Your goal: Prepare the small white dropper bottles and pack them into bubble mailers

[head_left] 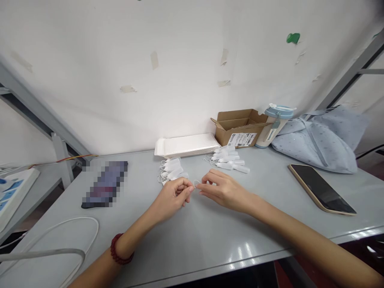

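Note:
My left hand [175, 195] and my right hand [222, 188] meet just above the grey table [210, 236], fingertips pinched together. Between them runs a thin white string loop [196, 183], and both hands grip it. Behind my left hand lies a small pile of white tags with strings [171, 169]. A second pile of white tags [229, 159] sits behind my right hand. A red bead bracelet [118, 250] is on my left wrist.
A flat white box [186, 145] lies against the wall, beside an open cardboard box [240, 126] and a lidded cup [274, 125]. A blue-grey bag [321, 138] and a phone [321, 188] are at right. A blurred dark object [105, 184] and white cable [75, 236] are at left.

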Demonstrator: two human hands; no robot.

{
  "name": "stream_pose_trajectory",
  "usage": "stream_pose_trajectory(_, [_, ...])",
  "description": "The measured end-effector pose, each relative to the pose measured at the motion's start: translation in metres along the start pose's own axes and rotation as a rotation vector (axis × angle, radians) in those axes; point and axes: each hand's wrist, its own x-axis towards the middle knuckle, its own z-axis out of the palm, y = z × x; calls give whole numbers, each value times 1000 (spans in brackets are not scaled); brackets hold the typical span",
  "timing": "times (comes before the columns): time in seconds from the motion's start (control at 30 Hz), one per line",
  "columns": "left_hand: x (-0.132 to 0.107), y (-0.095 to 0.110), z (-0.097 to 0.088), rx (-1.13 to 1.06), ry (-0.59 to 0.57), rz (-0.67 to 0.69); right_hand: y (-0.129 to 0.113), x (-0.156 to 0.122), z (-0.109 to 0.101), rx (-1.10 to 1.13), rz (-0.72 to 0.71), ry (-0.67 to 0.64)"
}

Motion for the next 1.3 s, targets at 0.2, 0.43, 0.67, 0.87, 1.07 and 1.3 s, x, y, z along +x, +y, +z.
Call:
stream_pose_trajectory(0.2, [-2, -1, 3, 74, 1, 21, -4, -1, 0, -53, -6, -15])
stream_pose_trajectory(0.43, [-4, -1, 7, 142, 18, 38, -2, -3, 2, -51, -7, -16])
stream_pose_trajectory(0.67, [-3, 2, 7, 145, 66, 51, -2, -2, 0, 130, 78, -26])
stream_pose_trajectory(0.87, [-3, 4, -1, 110, 117, 50, 0, -1, -3, 210, 199, -88])
stream_pose_trajectory(1.07, [-1, 8, -13, 74, 203, 41, 13, -3, -2, 67, 151, -94])
stream_pose_trajectory(1.3, [-3, 9, -11, 81, 202, 19, 13, -2, 1, 56, 122, -27])
